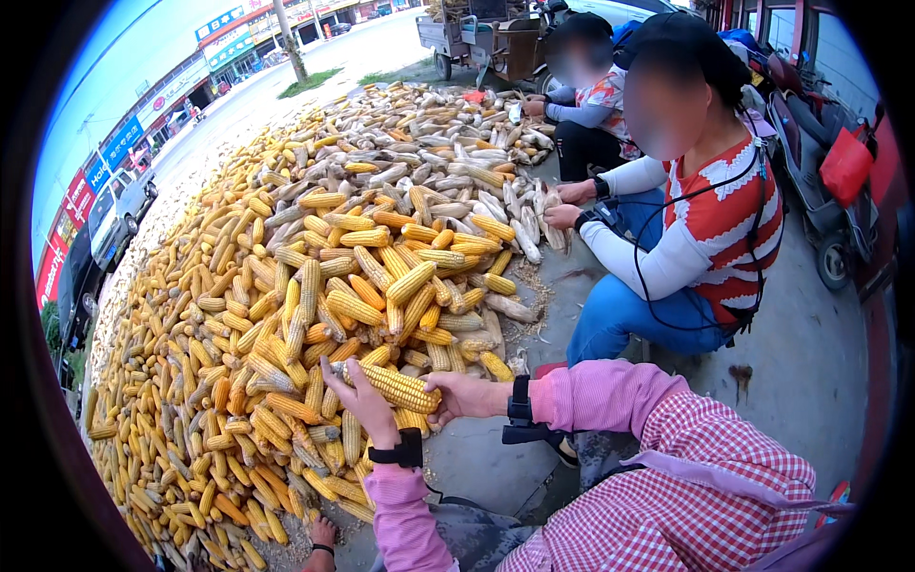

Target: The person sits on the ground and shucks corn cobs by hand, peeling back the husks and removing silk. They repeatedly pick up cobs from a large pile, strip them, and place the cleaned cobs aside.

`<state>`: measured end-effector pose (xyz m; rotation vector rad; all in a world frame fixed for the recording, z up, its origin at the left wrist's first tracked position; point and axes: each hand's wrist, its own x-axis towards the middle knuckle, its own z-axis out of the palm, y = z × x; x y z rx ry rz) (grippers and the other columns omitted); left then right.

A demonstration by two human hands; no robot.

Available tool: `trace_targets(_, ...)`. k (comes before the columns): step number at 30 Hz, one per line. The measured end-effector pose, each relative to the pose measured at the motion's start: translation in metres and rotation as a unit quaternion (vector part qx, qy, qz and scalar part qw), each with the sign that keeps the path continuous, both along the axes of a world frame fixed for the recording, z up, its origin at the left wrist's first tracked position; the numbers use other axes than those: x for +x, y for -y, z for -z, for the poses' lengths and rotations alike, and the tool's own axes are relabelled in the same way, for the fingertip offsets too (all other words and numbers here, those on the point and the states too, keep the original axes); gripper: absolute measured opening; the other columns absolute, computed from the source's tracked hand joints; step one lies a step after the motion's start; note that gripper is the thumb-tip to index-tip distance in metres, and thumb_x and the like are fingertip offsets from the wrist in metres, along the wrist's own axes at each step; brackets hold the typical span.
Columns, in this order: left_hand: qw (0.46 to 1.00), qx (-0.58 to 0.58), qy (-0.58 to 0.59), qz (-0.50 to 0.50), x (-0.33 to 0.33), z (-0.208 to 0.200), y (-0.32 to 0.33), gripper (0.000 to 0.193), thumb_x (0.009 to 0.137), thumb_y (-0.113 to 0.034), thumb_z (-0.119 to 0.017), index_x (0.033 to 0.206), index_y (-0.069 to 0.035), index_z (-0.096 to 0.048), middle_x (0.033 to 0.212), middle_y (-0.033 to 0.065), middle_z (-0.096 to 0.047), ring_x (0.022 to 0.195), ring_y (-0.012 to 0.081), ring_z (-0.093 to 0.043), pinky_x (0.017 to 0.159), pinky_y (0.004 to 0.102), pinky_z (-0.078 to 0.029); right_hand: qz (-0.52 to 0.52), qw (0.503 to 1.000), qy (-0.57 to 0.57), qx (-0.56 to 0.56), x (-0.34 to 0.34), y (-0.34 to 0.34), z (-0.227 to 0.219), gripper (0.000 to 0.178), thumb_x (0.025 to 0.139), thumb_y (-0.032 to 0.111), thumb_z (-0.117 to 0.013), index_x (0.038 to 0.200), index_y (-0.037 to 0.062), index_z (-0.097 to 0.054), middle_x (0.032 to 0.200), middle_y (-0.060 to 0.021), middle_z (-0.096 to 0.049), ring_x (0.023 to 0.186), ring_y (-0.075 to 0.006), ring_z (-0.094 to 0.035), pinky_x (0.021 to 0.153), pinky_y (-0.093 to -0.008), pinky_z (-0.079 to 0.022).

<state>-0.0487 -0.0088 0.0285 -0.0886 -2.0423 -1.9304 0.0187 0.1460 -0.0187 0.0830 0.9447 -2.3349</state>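
An ear of corn (pixel 396 386) is held between the two hands, above the near edge of a big heap (pixel 214 381). It slants slightly, its right end lower; plump, glossy yellow kernels run along it in tight rows, paler and greyish toward the left tip.

The right hand (pixel 462 397) comes in level from the right, its fingers curled and gripping the ear's right end. The left hand (pixel 370 410) rises from below, wrist bent a little, two digits pointing up and parted around the left tip; whether they press on it I cannot tell. Black straps circle both wrists, below pink, finely striped sleeves (pixel 610 398) that join a red-and-white checked top (pixel 734 467).

The heap is bare cobs, tapered and knobbly, mostly yellow, some orange or dull grey. Beyond them lie pale ears (pixel 400 176) in dry, papery husks. On the right, a co-worker (pixel 705 238) in a striped red-and-white top sits with both hands at a husked-looking bundle, and another person (pixel 596 114) sits farther back. Smooth grey concrete (pixel 796 324) spreads beside them.
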Motion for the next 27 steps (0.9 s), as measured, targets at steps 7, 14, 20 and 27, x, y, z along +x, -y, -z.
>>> trace_targets(7,0.994,0.098,0.035,0.038,0.005,0.002,-0.007,0.047,0.105,-0.03,-0.043,0.136,0.004,-0.042,0.12,0.0151,-0.057,0.106,0.0258,-0.058,0.093,0.0362,-0.045,-0.027,0.99,-0.046,0.128,0.015,0.001,-0.021,0.046,0.089,0.039,-0.068,0.121,0.0111,-0.05,0.096,-0.002,-0.061,0.072,-0.0116,-0.062,0.062,-0.0251,-0.053)
trace_targets(14,0.918,0.342,0.16,0.119,-0.001,0.003,-0.016,0.035,0.106,-0.034,-0.038,0.103,-0.004,-0.055,0.089,0.0079,-0.061,0.08,0.0199,-0.062,0.072,0.035,-0.053,-0.036,0.971,-0.058,0.23,0.014,-0.01,-0.025,0.046,0.086,0.037,-0.073,0.118,0.0104,-0.052,0.083,0.0001,-0.063,0.063,-0.0083,-0.061,0.054,-0.0221,-0.05)
trace_targets(20,0.887,0.397,0.174,0.159,-0.003,0.016,-0.005,0.033,0.105,-0.034,-0.04,0.1,-0.006,-0.057,0.088,0.0068,-0.062,0.08,0.0207,-0.061,0.072,0.0374,-0.053,-0.021,0.963,-0.121,0.241,0.02,-0.002,-0.03,0.045,0.087,0.029,-0.071,0.121,0.0087,-0.051,0.082,0.0009,-0.062,0.062,-0.0076,-0.058,0.053,-0.0218,-0.049)
trace_targets(27,0.881,0.425,0.168,0.125,0.001,0.014,0.004,0.032,0.105,-0.033,-0.04,0.099,-0.008,-0.057,0.089,0.007,-0.062,0.08,0.021,-0.061,0.073,0.0375,-0.054,-0.048,0.95,-0.125,0.283,0.013,0.001,-0.035,0.046,0.086,0.025,-0.072,0.123,0.0062,-0.052,0.086,-0.0008,-0.065,0.069,-0.0089,-0.063,0.055,-0.0225,-0.052)
